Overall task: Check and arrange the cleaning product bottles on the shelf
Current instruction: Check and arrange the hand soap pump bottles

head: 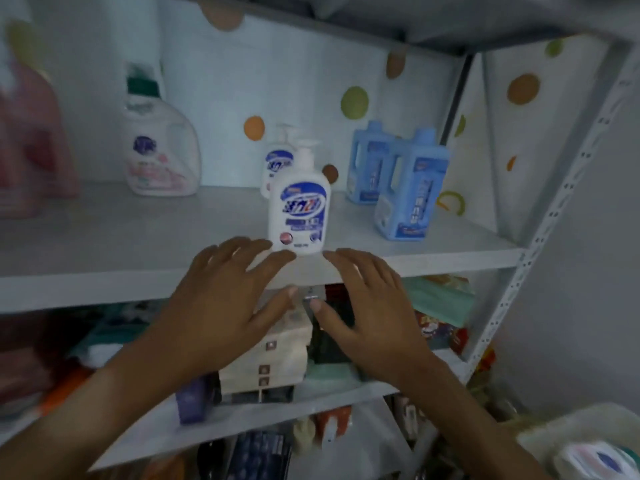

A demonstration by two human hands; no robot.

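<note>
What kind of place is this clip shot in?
Probably a small shop or storeroom: a slotted metal shelf holds duplicate pump bottles and blue jugs, with packaged goods below.

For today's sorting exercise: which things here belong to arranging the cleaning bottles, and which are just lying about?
Part of the job:
front white pump bottle
rear white pump bottle
two blue bottles
large white jug
pink jug
both hands, left and right, open

Lying about:
stacked boxes on the lower shelf
green packet
</note>
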